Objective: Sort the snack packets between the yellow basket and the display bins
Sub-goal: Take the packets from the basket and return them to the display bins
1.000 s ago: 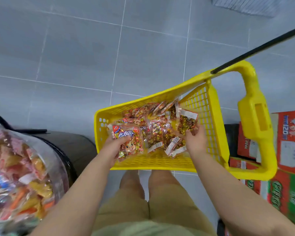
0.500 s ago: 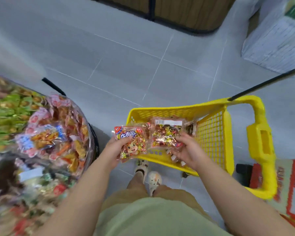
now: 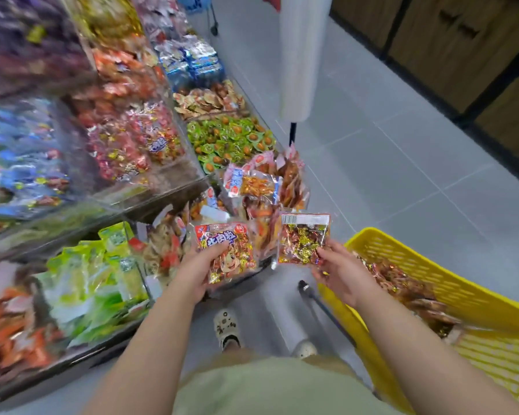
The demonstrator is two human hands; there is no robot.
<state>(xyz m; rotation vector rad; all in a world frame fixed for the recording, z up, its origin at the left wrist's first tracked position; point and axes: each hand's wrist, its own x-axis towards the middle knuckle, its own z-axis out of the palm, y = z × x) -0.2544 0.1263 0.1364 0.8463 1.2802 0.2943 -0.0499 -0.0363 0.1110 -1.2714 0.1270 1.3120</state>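
Red cartoon-face snack packet [image 3: 226,253], at mid-frame, sits in our left hand [image 3: 197,274], fingers curled round it. Our right hand [image 3: 342,275] pinches a clear barcoded packet [image 3: 303,239] just beside it. The yellow basket [image 3: 417,265] lies at lower right, and display bins [image 3: 168,178] fill the left.

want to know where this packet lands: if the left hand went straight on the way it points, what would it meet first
Most likely the orange packets heaped just beyond it, with the cartoon packet that the left hand grips touching first. Depth is unclear, so it may pass above them.
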